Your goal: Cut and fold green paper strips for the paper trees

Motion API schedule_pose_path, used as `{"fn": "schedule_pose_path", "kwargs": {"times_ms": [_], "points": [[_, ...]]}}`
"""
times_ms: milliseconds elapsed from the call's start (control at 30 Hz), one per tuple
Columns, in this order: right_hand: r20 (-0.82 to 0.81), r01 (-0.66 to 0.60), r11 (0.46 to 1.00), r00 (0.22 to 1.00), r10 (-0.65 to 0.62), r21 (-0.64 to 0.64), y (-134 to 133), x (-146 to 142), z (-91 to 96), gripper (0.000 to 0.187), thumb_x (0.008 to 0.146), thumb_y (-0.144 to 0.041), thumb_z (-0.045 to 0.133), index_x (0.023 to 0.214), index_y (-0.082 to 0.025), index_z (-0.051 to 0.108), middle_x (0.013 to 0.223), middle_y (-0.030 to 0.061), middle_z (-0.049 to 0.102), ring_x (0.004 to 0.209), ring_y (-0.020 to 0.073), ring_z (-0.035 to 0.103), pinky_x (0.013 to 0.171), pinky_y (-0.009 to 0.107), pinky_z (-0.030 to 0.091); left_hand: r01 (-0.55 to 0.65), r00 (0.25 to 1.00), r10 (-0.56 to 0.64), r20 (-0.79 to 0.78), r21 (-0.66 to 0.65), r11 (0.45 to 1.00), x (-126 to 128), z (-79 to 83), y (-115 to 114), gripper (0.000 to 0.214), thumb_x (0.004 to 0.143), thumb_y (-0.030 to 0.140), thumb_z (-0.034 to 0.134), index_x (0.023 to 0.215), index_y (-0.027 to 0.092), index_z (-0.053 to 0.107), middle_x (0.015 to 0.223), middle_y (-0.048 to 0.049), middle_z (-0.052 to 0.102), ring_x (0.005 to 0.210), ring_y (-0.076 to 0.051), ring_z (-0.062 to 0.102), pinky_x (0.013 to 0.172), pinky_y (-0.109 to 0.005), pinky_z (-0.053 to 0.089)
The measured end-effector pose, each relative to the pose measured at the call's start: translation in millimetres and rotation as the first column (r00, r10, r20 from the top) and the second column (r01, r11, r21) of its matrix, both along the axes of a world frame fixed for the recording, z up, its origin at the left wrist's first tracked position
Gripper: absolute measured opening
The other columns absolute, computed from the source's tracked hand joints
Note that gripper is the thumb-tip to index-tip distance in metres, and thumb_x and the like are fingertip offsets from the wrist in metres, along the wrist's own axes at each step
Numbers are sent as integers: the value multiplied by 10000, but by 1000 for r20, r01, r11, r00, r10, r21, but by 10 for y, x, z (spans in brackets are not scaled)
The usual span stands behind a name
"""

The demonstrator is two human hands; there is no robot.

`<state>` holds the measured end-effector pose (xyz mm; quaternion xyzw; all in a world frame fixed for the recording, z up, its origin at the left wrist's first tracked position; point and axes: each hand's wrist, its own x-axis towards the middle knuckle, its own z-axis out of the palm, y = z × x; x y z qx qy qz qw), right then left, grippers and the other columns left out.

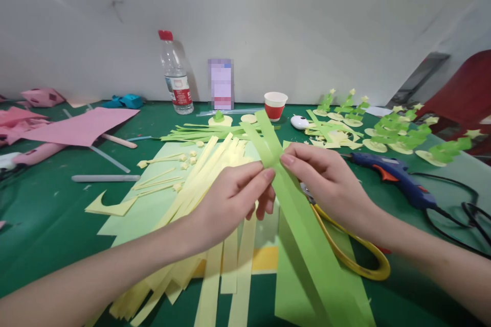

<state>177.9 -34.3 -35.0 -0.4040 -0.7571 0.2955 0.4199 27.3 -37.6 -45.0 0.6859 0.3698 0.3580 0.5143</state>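
My left hand (233, 199) and my right hand (322, 179) both pinch long green paper strips (303, 214) that run from near the red cup down toward me. The thumbs and forefingers are closed on the strips close together, above the table. Under my left hand lies a heap of pale yellow paper strips (215, 173) on a light green sheet (153, 204). Yellow-handled scissors (356, 250) lie beneath my right wrist.
A blue glue gun (395, 176) with a black cord lies at the right. Finished green paper trees (399, 133) stand at the back right. A water bottle (176, 76), a red paper cup (275, 105) and pink paper (80, 125) sit on the green table (49, 214).
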Motion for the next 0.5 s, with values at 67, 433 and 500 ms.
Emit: {"fn": "schedule_pose_path", "kwargs": {"times_ms": [67, 433, 500], "points": [[-62, 21, 999, 998, -22, -31, -20, -27, -38, 300, 826, -236, 391, 538, -197, 315, 518, -41, 295, 462, 83, 300, 418, 222, 266, 24, 997, -21, 69, -46, 999, 8, -9, -16, 286, 854, 238, 391, 595, 167, 489, 538, 26, 532, 482, -87, 520, 465, -192, 442], [-441, -204, 927, 896, 47, -315, -68, -85, -163, 262, 859, -349, 407, 642, -202, 401, 569, -43, 343, 494, 88, 355, 467, 208, 368, -20, 946, 60, 319, -128, 992, 23, -89, 19, 299, 866, 246, 404, 600, 167, 517, 584, 32, 509, 578, -96, 510, 588, -219, 451], [-351, -139, 949, 936, 32, -282, -71, -85, -133, 264, 828, -277, 443, 585, -198, 380, 526, -56, 289, 454, 77, 305, 434, 196, 336, -25, 943, 65, 325, -126, 992, 18, -88, 29, 310, 874, 268, 386, 600, 174, 496, 590, 35, 488, 580, -96, 496, 582, -218, 442]]}}
